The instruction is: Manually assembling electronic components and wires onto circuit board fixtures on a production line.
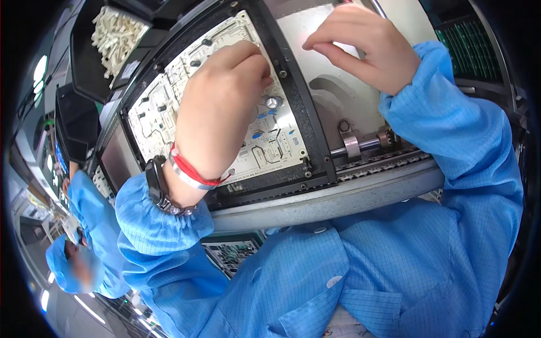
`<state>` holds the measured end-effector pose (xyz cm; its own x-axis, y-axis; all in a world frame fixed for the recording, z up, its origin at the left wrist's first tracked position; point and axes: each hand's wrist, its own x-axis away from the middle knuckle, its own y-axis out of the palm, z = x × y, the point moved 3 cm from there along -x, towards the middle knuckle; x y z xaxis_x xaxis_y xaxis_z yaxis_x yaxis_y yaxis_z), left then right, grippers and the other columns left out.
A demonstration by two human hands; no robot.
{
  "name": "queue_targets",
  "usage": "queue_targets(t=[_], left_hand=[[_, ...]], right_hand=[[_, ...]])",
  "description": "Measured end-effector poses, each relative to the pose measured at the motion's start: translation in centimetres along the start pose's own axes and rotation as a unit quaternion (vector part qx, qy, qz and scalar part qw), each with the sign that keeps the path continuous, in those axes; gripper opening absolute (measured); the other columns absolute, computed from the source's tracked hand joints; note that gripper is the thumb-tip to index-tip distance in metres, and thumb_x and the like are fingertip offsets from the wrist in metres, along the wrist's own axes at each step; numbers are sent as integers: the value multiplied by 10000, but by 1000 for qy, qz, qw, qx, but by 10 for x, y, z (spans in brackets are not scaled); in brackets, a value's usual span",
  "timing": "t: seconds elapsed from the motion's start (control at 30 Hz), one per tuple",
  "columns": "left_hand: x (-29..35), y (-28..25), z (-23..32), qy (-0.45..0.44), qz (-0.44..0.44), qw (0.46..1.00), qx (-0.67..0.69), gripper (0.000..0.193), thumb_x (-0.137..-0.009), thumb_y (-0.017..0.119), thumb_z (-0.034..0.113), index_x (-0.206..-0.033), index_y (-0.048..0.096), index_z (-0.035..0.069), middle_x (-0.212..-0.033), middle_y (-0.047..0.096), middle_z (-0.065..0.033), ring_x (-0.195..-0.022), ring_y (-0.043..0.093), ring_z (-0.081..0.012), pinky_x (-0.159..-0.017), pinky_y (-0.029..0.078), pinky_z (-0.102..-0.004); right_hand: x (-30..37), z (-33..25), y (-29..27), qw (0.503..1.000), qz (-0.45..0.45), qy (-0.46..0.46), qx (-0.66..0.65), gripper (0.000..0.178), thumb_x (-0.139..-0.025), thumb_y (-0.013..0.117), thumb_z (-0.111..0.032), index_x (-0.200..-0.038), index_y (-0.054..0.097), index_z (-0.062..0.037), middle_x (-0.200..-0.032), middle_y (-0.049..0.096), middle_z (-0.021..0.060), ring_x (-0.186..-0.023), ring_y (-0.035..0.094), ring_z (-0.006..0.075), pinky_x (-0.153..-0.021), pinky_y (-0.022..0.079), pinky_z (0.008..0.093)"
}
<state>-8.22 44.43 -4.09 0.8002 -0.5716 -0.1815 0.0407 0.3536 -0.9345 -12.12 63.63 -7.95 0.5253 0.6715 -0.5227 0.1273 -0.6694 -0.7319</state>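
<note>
The white circuit board [284, 125] is held in a black frame [296, 96], and its middle is covered by the left hand [222, 84], which is placed directly above it; the board is therefore much nearer to this hand than to the other. The fingers of the left hand are curled, but their tips are hidden, so whether anything is gripped cannot be told. The right hand [366, 50] is raised beyond the frame's right edge, over a bare metal plate [344, 104]; its thumb and forefinger are brought together, with nothing seen between them, and the board is found to its left. The board's right edge is slanted from upper left to lower right; its long axis cannot be judged safely, as the lines are bent and the centre is hidden. Along the frame's near edge a grey rail [338, 197] is seen. White parts [115, 39] are heaped in a dark bin [84, 73] past the frame's upper left edge, green boards [468, 50] are racked at the far right, and a co-worker [96, 219] in blue is seen at the left.
</note>
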Motion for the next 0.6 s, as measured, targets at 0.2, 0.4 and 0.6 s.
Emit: queue_targets(t=[0.2,0.4,0.6], left_hand=[[23,-6,1,16,-8,999,-32,102,-759,642,147,-758,643,45,-809,629,-100,-811,607,-291,-693,503,-368],[120,-56,45,-72,159,977,-119,90,-709,642,168,-723,671,84,-744,653,-44,-818,629,-245,-665,511,-354],[298,-55,95,-357,360,852,-128,352,-735,624,62,-1085,595,44,-987,604,-124,-939,577,-312,-821,477,-400]], right_hand=[[27,-34,28,974,-51,153,-161,106,-896,474,32,-892,580,28,-821,582,107,-757,572,204,-712,444,302],[55,-39,63,935,-95,214,-267,148,-940,467,-151,-953,473,-4,-884,434,61,-831,424,162,-772,361,269],[38,-24,87,940,-169,176,-239,230,-948,460,-250,-1003,445,-27,-989,411,63,-950,392,173,-912,306,287]])
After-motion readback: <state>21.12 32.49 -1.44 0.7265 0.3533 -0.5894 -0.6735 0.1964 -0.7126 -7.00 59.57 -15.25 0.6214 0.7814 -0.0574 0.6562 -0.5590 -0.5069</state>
